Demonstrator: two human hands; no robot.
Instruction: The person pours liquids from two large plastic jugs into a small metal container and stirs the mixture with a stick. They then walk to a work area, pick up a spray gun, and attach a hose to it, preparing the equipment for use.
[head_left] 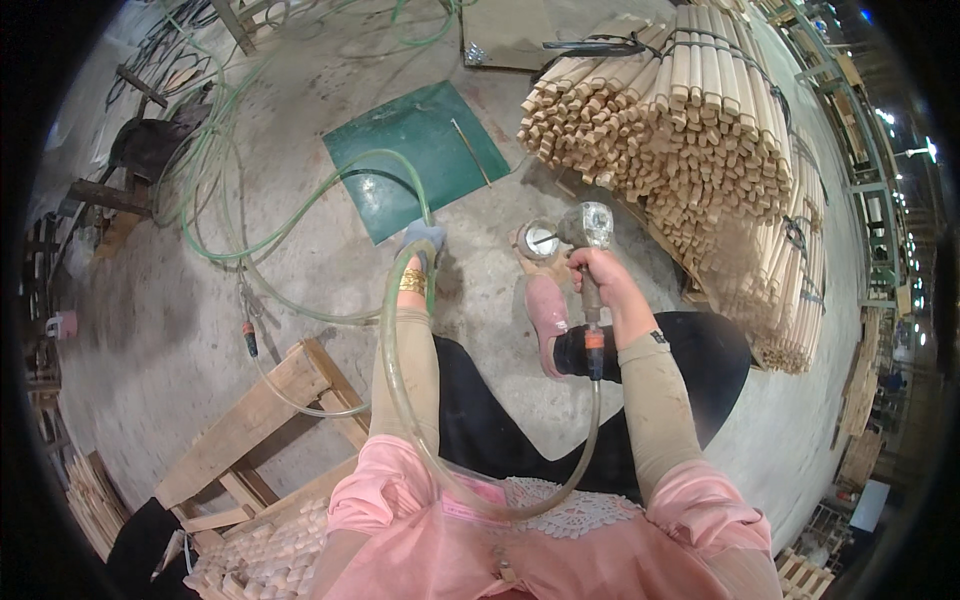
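Observation:
My right hand (pixel 598 277) is wrapped round the grip of an air drill (pixel 594 226) with a worn silver head. A thin dark bit points left from the drill over a small round dish (pixel 541 240) with a pale inside; whether they touch I cannot tell. My left hand (pixel 425 238), in a grey-blue glove, is closed round a green hose (pixel 412 172). A clear hose (pixel 410 420) loops from beside that hand across my lap to the orange-ringed coupling (pixel 595 345) under the drill's grip. The left fingertips are hidden.
A green sheet (pixel 430 160) lies on the concrete floor, a thin stick (pixel 468 150) on it. Big strapped bundles of wooden sticks (pixel 700 130) are stacked at right. Coiled hoses (pixel 215 180) spread at left. A wooden frame (pixel 250 425) stands at lower left. My pink shoe (pixel 546 308) is near the dish.

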